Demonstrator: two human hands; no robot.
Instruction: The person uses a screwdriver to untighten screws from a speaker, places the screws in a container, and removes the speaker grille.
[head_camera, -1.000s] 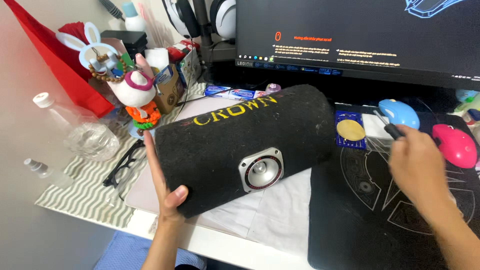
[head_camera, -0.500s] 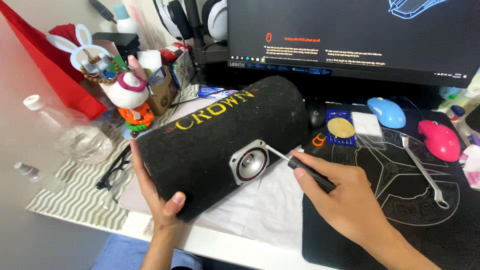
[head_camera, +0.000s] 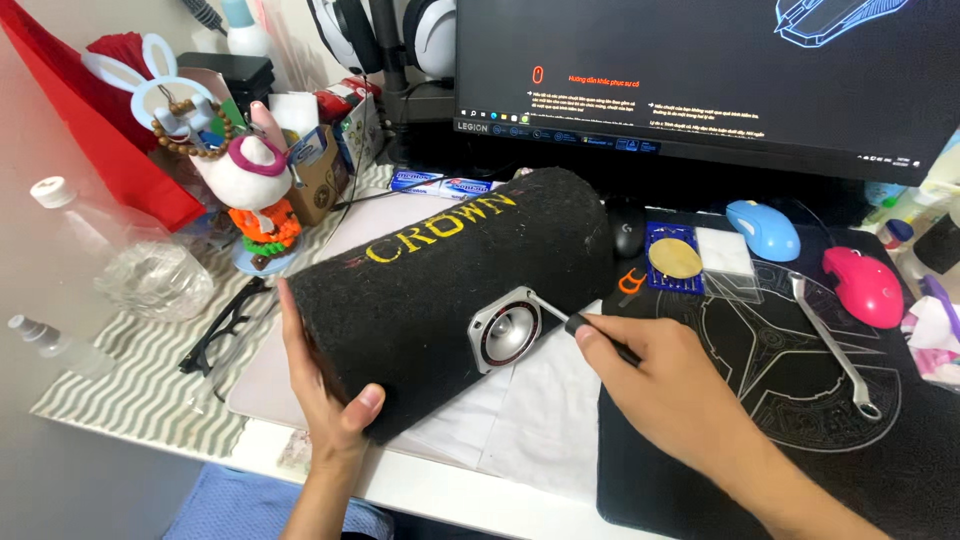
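Observation:
A black felt-covered tube speaker (head_camera: 440, 270) lies on its side across the desk, with a small silver-rimmed driver (head_camera: 508, 330) facing me. My left hand (head_camera: 325, 390) clasps the speaker's near left end, thumb on the front. My right hand (head_camera: 660, 385) grips a black-handled screwdriver (head_camera: 590, 328). Its metal shaft touches the upper right corner of the driver's frame.
A black desk mat (head_camera: 800, 440) carries a metal spanner (head_camera: 835, 345), a pink mouse (head_camera: 865, 285), a blue mouse (head_camera: 765, 228) and a black mouse (head_camera: 628, 235). A monitor (head_camera: 700, 70) stands behind. Glasses (head_camera: 225, 325), a plastic bottle (head_camera: 130, 260) and toys crowd the left.
My right hand came back from the mat's far side holding the screwdriver and set its tip against the driver frame. My left hand stays on the speaker's end.

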